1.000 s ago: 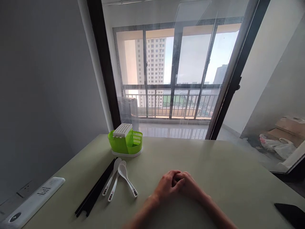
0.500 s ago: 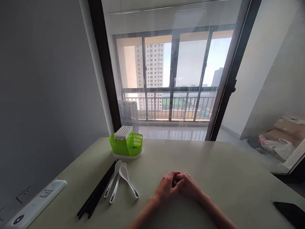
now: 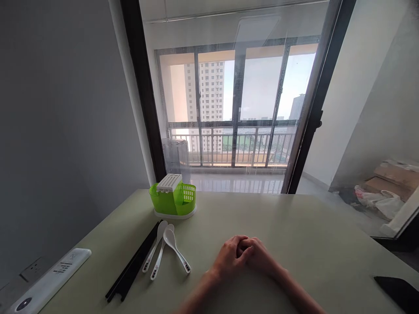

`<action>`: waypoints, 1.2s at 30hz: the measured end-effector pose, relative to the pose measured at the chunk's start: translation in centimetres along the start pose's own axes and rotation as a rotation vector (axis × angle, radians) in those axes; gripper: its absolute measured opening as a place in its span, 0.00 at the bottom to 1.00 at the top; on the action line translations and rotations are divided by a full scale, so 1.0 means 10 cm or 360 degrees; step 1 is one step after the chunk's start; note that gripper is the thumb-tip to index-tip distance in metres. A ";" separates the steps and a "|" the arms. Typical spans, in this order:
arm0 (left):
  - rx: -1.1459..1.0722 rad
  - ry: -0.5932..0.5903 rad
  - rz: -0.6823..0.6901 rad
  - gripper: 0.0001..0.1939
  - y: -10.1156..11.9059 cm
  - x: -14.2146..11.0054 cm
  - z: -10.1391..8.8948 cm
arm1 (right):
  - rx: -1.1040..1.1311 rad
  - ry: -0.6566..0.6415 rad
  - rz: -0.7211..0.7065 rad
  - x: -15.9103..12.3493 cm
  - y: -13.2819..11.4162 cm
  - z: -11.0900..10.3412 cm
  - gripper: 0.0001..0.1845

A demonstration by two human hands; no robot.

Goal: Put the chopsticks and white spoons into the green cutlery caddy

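Note:
My left hand (image 3: pixel 228 255) and my right hand (image 3: pixel 258 254) rest clasped together on the table, fingers closed around each other, with no object visible in them. To their left lie three white spoons (image 3: pixel 178 252) with printed handle ends, their bowls bunched together at the far end. Beside the spoons is a bundle of black chopsticks (image 3: pixel 134 267), lying at a slant. Farther back stands a bright green cutlery caddy (image 3: pixel 165 203) with a white slotted top on one part and a white base; its right basket has a lattice wall.
A long white power strip or similar bar (image 3: pixel 54 277) lies along the left edge of the pale green table (image 3: pixel 271 218). A dark flat object (image 3: pixel 397 290) sits at the right edge. Behind the table is a glass door with a dark frame (image 3: pixel 303 144); cardboard boxes (image 3: pixel 397 179) are at the right.
The view has shifted very slightly. The clasped hands and the things on the table have stayed in place.

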State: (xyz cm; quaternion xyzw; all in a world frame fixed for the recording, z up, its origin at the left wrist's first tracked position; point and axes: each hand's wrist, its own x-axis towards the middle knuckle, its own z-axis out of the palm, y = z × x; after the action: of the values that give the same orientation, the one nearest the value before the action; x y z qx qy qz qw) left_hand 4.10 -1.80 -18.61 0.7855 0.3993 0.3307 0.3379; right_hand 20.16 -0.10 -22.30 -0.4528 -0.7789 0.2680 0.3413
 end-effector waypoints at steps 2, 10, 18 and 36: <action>0.0007 0.0000 0.0000 0.24 0.00 0.00 0.00 | 0.0004 -0.0003 -0.0007 0.00 0.00 0.00 0.10; 0.0033 -0.0015 0.0013 0.24 0.01 -0.01 -0.02 | 0.0009 -0.0018 -0.0032 0.01 -0.01 0.00 0.10; 0.0092 -0.0036 0.0019 0.22 0.07 -0.12 -0.06 | -0.0057 -0.0022 -0.0051 0.02 -0.02 0.01 0.10; 0.1404 0.0537 -0.0842 0.22 0.36 -1.12 -2.25 | -0.0262 0.0053 -0.0041 0.02 -0.15 0.04 0.23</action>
State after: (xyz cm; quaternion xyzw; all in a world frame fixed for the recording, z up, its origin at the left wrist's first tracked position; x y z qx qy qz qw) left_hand -17.41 -6.93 -6.12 0.6615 0.7331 0.1569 -0.0209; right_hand 19.01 -0.60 -21.40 -0.4736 -0.7983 0.1910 0.3192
